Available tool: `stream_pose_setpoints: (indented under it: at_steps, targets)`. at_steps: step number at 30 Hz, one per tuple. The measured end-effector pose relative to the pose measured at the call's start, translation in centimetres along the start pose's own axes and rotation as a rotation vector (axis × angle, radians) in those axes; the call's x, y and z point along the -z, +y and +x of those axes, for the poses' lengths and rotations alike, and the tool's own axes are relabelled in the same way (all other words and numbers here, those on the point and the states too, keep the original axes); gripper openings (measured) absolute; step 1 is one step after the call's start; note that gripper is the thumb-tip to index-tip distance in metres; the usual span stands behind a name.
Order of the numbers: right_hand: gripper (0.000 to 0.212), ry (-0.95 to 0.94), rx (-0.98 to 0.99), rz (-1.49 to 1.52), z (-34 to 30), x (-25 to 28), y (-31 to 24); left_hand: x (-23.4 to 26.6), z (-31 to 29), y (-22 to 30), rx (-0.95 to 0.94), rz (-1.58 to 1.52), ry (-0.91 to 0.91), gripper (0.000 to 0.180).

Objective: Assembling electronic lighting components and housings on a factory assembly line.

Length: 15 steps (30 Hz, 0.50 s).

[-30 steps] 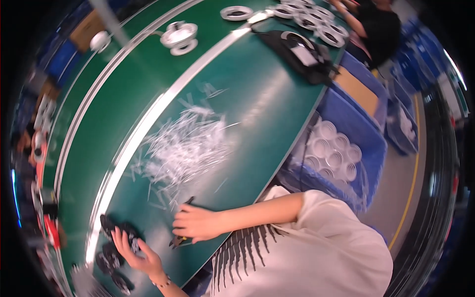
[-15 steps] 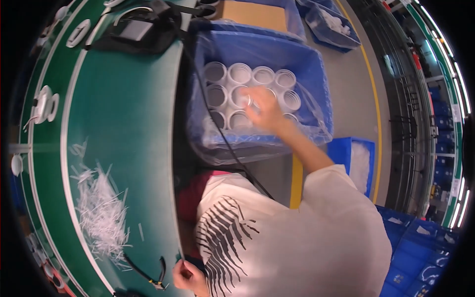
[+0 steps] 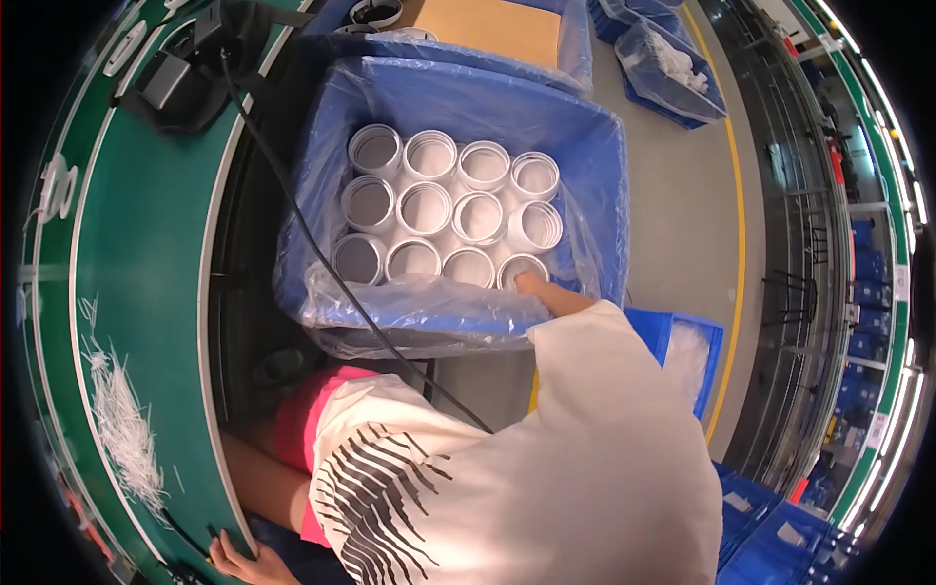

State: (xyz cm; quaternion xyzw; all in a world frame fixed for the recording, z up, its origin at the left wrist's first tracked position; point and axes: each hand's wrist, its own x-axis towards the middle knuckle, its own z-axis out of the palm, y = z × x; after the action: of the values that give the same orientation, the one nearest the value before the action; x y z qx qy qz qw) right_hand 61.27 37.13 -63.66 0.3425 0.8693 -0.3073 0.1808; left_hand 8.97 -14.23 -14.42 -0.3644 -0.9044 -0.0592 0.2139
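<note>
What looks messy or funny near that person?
The pale strips lie in a loose, tangled heap on the green table, as if spilled. A black cable also hangs slantwise across the blue bin, which looks untidy. The white cups sit in neat rows.

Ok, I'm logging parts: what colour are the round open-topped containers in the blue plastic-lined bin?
The containers are white, clearest in the head view.

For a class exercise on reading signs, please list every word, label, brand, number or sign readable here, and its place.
None can be read.
White tags at far right: too small.
White cups: no legible marking.
Shirt: dark stripes, no lettering visible.
</note>
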Motion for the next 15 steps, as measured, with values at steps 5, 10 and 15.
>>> stream_pose_setpoints:
  at_steps: [5, 10, 15]
  targets:
    - [0.037, -0.252, -0.123, 0.060, 4.9, 3.6, -15.9, 2.8, -0.6, 0.7, -0.072, 0.143, 0.039, 0.045]
    - [0.039, -0.294, -0.402, 0.023, 3.0, -3.7, -4.8, -0.5, 0.3, 0.3, -0.083, -0.008, 0.059, 0.039]
    - [0.036, -0.332, -0.295, 0.007, 5.9, -0.6, -10.7, 1.4, -0.7, -0.1, -0.085, 0.064, 0.075, 0.035]
